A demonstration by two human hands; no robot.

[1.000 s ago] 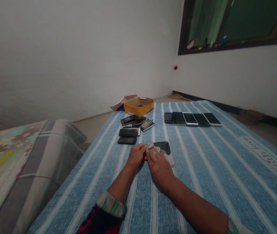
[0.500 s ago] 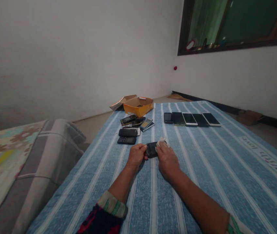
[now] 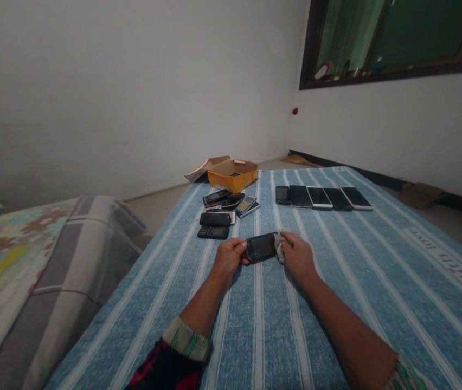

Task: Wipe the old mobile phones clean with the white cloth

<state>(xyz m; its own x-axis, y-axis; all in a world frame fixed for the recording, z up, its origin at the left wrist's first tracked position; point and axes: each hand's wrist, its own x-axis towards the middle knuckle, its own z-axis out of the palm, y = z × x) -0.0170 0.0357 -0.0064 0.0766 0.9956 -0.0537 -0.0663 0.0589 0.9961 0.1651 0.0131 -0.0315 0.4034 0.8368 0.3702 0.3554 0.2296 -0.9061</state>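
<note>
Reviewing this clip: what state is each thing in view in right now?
black handheld device, held between both hands, screen up
left hand, gripping the device's left end
right hand, holding cloth against the device's right end
white cloth, bunched
orange cardboard box, open
smartphones, lying in a row, screens up

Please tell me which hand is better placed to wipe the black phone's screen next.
Probably the right hand: it holds the pale cloth at one end of the black phone, while the left hand grips the other end, steadying it.
</note>
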